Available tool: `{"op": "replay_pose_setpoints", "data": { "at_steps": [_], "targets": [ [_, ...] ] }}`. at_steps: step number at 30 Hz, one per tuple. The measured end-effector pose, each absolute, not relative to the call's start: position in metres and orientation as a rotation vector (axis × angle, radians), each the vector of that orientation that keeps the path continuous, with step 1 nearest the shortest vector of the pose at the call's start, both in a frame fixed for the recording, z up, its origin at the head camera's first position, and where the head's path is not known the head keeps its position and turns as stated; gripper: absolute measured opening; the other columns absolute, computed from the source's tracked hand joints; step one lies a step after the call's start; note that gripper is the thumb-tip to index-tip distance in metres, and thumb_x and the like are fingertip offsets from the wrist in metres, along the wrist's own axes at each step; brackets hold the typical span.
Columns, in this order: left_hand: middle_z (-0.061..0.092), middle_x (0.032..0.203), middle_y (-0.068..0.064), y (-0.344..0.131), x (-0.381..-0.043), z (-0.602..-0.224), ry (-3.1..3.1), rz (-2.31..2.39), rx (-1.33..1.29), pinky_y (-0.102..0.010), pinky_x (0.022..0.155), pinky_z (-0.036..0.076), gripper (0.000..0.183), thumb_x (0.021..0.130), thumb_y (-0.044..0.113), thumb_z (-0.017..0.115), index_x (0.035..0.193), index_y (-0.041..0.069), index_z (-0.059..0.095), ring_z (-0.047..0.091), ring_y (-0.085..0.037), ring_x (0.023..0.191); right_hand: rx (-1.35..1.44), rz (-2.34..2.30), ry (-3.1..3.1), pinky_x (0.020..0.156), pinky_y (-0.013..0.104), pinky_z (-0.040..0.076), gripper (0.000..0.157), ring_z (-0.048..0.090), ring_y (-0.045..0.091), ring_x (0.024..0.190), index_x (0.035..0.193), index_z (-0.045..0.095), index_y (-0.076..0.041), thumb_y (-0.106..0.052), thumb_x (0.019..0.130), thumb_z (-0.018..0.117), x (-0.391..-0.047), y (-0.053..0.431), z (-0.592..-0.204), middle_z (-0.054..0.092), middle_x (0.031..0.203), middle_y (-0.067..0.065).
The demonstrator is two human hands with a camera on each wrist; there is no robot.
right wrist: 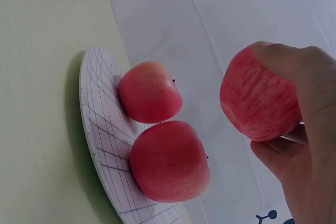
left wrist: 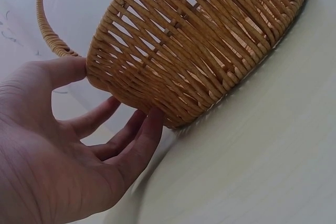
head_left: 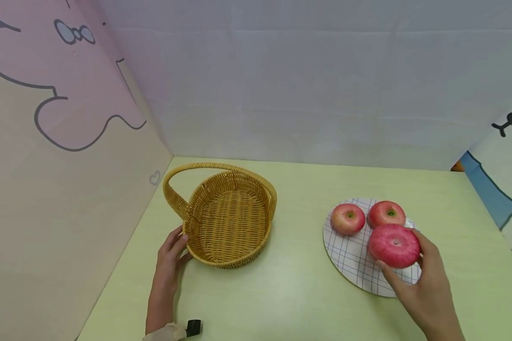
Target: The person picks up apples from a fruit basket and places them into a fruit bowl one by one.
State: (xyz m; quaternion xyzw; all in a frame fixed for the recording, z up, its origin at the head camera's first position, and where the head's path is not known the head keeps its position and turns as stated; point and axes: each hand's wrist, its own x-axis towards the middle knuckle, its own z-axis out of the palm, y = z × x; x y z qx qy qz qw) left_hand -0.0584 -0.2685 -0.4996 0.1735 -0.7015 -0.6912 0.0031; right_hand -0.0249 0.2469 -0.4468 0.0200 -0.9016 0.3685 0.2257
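Note:
A round wicker basket with an arched handle stands on the left part of the table. My left hand holds its near left side, the thumb at the rim and bent fingers against the lower wall. On the right, my right hand grips a red apple between thumb and fingers, raised above a checked plate. Two more apples lie on that plate, a paler red apple at the left and a redder apple partly behind the held one.
The pale yellow table spreads between basket and plate. A light cloth wall closes off the back, and a wall with cartoon drawings runs along the left. A small black object is at the left wrist.

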Motion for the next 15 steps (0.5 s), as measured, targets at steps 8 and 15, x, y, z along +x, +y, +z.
{"op": "replay_pose_setpoints", "data": {
  "at_steps": [8, 15],
  "targets": [
    [0.061, 0.134, 0.008, -0.268, -0.058, -0.5, -2.187, -2.171, 0.53, -0.023, 0.091, 0.056, 0.048, 0.109, 0.035, 0.054, 0.154, 0.018, 0.049, 0.064, -0.004, 0.116, -0.239, 1.063, -2.395, 0.105, 0.001, 0.03, 0.111, 0.039, 0.0, 0.139, 0.163, 0.03, -0.031, 0.003, 0.076, 0.088, -0.019, 0.258, -0.452, 0.045, 0.158, 0.013],
    [0.061, 0.132, 0.009, -0.268, -0.059, -0.5, -2.187, -2.157, 0.552, -0.023, 0.091, 0.056, 0.048, 0.109, 0.036, 0.055, 0.153, 0.019, 0.05, 0.063, -0.005, 0.115, -0.228, 1.131, -2.371, 0.098, -0.002, 0.033, 0.111, 0.04, -0.003, 0.135, 0.162, 0.034, -0.029, 0.004, 0.072, 0.09, -0.016, 0.237, -0.467, 0.048, 0.153, 0.009]
  ]
}}
